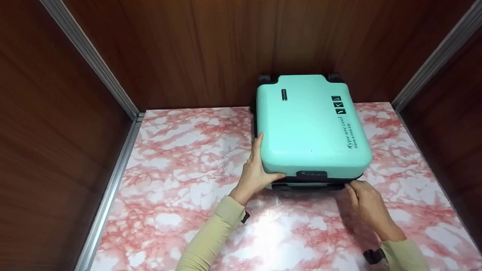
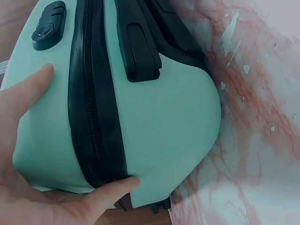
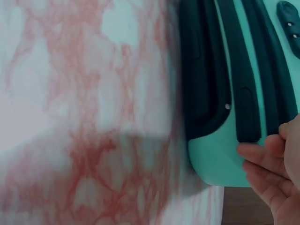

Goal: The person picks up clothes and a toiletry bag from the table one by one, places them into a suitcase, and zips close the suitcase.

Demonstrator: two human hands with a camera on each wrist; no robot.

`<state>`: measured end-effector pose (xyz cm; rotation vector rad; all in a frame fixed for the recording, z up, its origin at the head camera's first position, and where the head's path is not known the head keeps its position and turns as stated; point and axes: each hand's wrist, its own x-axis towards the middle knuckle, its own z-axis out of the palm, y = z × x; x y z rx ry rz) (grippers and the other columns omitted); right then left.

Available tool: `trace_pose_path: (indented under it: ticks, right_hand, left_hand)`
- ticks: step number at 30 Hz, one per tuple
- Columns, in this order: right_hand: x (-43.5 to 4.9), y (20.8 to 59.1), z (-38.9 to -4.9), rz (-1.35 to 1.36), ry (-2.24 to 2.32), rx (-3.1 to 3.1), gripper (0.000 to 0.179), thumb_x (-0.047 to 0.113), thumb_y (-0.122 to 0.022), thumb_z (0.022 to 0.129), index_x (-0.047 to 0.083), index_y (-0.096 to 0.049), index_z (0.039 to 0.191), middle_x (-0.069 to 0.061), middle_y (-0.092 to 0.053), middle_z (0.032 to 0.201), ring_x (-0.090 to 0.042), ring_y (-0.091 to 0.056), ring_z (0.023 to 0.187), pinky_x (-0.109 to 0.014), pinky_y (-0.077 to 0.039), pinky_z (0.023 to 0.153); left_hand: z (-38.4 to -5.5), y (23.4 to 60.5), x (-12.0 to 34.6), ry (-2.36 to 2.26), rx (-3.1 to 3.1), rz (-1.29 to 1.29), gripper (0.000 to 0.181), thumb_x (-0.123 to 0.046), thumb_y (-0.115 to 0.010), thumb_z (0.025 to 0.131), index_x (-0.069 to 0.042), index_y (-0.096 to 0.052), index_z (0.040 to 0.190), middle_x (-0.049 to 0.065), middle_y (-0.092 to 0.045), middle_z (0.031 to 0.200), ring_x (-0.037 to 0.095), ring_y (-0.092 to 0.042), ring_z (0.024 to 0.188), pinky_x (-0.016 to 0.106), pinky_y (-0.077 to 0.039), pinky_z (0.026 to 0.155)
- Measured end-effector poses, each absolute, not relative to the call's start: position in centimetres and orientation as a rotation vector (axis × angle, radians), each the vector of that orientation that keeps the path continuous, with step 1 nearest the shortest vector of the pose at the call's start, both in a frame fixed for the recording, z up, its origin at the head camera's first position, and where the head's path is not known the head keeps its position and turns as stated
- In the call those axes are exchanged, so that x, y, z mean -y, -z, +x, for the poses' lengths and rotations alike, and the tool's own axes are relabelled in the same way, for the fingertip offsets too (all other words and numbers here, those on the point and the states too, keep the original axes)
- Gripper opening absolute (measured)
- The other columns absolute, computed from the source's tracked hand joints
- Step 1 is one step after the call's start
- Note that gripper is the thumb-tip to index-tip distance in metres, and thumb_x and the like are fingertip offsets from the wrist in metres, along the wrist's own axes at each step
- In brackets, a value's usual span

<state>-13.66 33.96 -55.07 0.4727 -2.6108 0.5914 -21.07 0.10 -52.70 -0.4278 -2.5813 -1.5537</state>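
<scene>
A mint-green hard-shell suitcase lies flat, its front end facing me, with a combination lock and a black carry handle there. My left hand is spread round its near left corner. Its thumb presses beside the lock and its straight fingers lie along the left side. At the near right corner my right hand has its fingers curled, thumb and forefinger pinching at the black zipper by the handle's end. Whatever sits between those fingertips is hidden.
The suitcase stands on a pink-and-white marbled tabletop, its wheels close to the brown wood back panel. Wood side panels with metal frame rails enclose the left and right.
</scene>
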Motion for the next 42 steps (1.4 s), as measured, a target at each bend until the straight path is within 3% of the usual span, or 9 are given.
trace_pose_path:
  ticks: [4,9,17,24,29,33,36,42]
  right_hand:
    - [-33.3,54.5,-14.1,0.563,-0.486,2.651,0.011,0.004,-0.067,0.095,0.008,-0.061,0.087,-0.005,-0.059,0.076,-0.03,-0.06,0.072,-0.05,-0.048,0.062]
    - [-32.5,55.1,-14.3,0.545,-0.486,2.63,0.014,0.009,-0.068,0.096,0.01,-0.06,0.085,-0.006,-0.059,0.077,-0.031,-0.061,0.073,-0.05,-0.049,0.061]
    - [-32.0,56.0,-13.6,0.355,-0.594,2.601,0.024,0.009,-0.068,0.097,0.014,-0.054,0.078,0.001,-0.047,0.065,-0.025,-0.053,0.061,-0.047,-0.043,0.055]
    - [-30.5,56.8,-13.4,0.327,-0.663,2.546,0.028,0.004,-0.065,0.097,0.012,-0.05,0.074,0.003,-0.039,0.061,-0.021,-0.043,0.054,-0.043,-0.039,0.052]
    - [-28.6,57.1,-13.7,0.438,-0.695,2.494,0.024,0.001,-0.067,0.094,0.011,-0.055,0.076,0.005,-0.042,0.06,-0.019,-0.045,0.053,-0.042,-0.041,0.05]
    - [-26.6,57.1,-14.0,0.564,-0.676,2.479,0.022,0.004,-0.07,0.092,0.011,-0.057,0.077,0.008,-0.04,0.057,-0.013,-0.043,0.049,-0.034,-0.039,0.045]
    - [-24.7,56.8,-14.2,0.638,-0.648,2.525,0.02,0.01,-0.069,0.095,0.013,-0.057,0.08,0.012,-0.037,0.058,-0.009,-0.039,0.046,-0.028,-0.036,0.043]
    - [-21.7,56.6,-14.8,0.695,-0.646,2.59,0.023,0.013,-0.066,0.099,0.016,-0.053,0.08,0.014,-0.033,0.058,-0.006,-0.035,0.045,-0.029,-0.034,0.044]
  left_hand:
    - [-20.8,52.9,0.1,1.565,2.566,-0.439,0.134,-0.039,-0.095,0.071,-0.033,0.001,0.164,0.006,-0.012,0.169,0.039,-0.056,0.121,0.047,-0.048,0.098]
    - [-20.5,53.0,1.1,1.536,2.603,-0.397,0.136,-0.044,-0.095,0.069,-0.035,0.002,0.163,0.004,-0.011,0.169,0.039,-0.057,0.122,0.048,-0.048,0.097]
    - [-20.6,52.7,1.1,1.575,2.629,-0.484,0.134,-0.044,-0.092,0.073,-0.037,0.007,0.163,0.009,-0.006,0.169,0.038,-0.049,0.132,0.047,-0.046,0.101]
    - [-20.7,52.6,1.5,1.557,2.65,-0.498,0.134,-0.04,-0.093,0.073,-0.035,0.007,0.163,0.007,-0.007,0.169,0.038,-0.051,0.129,0.047,-0.047,0.1]
    - [-20.8,52.4,1.5,1.546,2.657,-0.485,0.135,-0.04,-0.094,0.073,-0.035,0.006,0.163,0.006,-0.008,0.169,0.038,-0.05,0.131,0.047,-0.045,0.101]
    - [-20.9,52.4,0.9,1.576,2.65,-0.501,0.134,-0.041,-0.093,0.074,-0.036,0.006,0.163,0.007,-0.007,0.169,0.038,-0.049,0.131,0.047,-0.045,0.101]
    - [-20.9,52.5,0.6,1.594,2.641,-0.502,0.132,-0.043,-0.092,0.074,-0.036,0.006,0.163,0.008,-0.007,0.169,0.037,-0.047,0.134,0.047,-0.045,0.102]
    - [-20.8,52.4,1.1,1.59,2.635,-0.482,0.131,-0.041,-0.092,0.075,-0.034,0.005,0.163,0.01,-0.007,0.169,0.038,-0.044,0.136,0.048,-0.045,0.101]
